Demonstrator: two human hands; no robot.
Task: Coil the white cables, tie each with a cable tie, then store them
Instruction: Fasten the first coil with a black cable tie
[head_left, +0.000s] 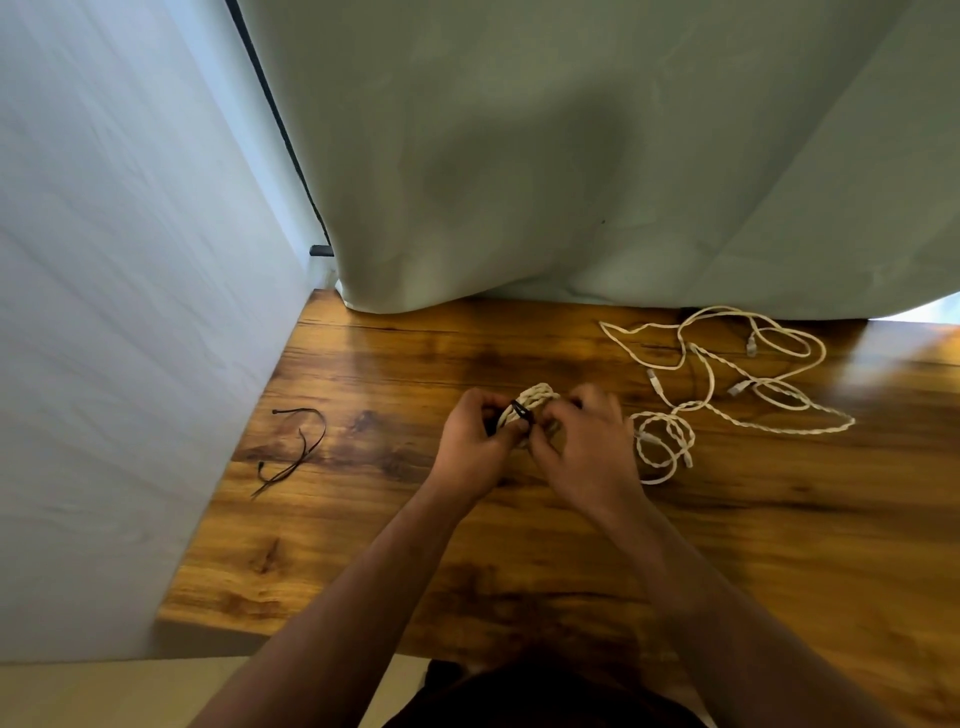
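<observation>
My left hand (475, 441) and right hand (587, 441) both pinch the coiled white braided cable (537, 397) over the middle of the glossy wooden table (363, 519), with a thin black plastic cable tie (522, 411) wrapped round it. If either pinch loosens before the tie locks, I judge the coil springs open.

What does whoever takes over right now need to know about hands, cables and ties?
Left hand: pinching the black cable tie wrapped round the coiled cable.
Right hand: gripping that coil at its other side.
Whether the tie is fully cinched cannot be told.
Loose white cables lie tangled on the table's right, spare ties at its left.
Done: one cable coiled.
Left: finish this tie, coil and tie the rest, store all; no storage spot in view.
</observation>
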